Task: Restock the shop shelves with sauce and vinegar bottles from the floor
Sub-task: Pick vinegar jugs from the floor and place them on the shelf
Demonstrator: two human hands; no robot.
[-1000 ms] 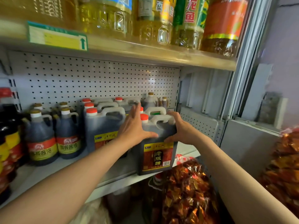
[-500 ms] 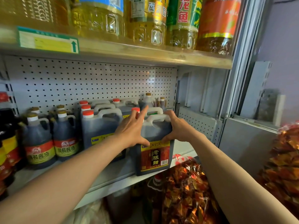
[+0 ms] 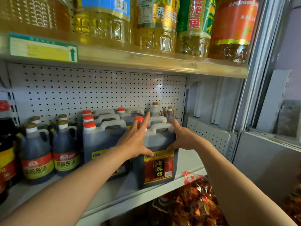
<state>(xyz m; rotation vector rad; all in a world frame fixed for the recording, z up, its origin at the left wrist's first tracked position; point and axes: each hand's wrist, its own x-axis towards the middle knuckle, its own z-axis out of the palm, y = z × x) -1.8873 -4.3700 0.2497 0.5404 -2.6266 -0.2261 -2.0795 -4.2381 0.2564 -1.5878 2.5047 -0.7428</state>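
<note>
A dark vinegar jug (image 3: 158, 168) with a white handle and a red-and-yellow label stands on the grey shelf (image 3: 189, 160), near its front edge. My left hand (image 3: 135, 141) presses against the jug's left side with straight fingers, its thumb lying on the front. My right hand (image 3: 182, 139) grips the jug's right shoulder, fingers curled by the handle, thumb on the label's top. Matching red-capped jugs (image 3: 101, 141) stand in rows directly to its left and behind it.
Smaller soy sauce bottles (image 3: 37, 154) stand further left, with a dark bottle (image 3: 6, 144) at the frame's edge. Large oil bottles (image 3: 154, 26) fill the upper shelf (image 3: 146, 62). Shiny red-brown packets (image 3: 195, 201) lie below the shelf. A pegboard (image 3: 97, 88) backs the shelf.
Both hands have slid the vinegar jug a little deeper onto the shelf, towards the row of matching jugs. The left hand's fingers have straightened further up.
</note>
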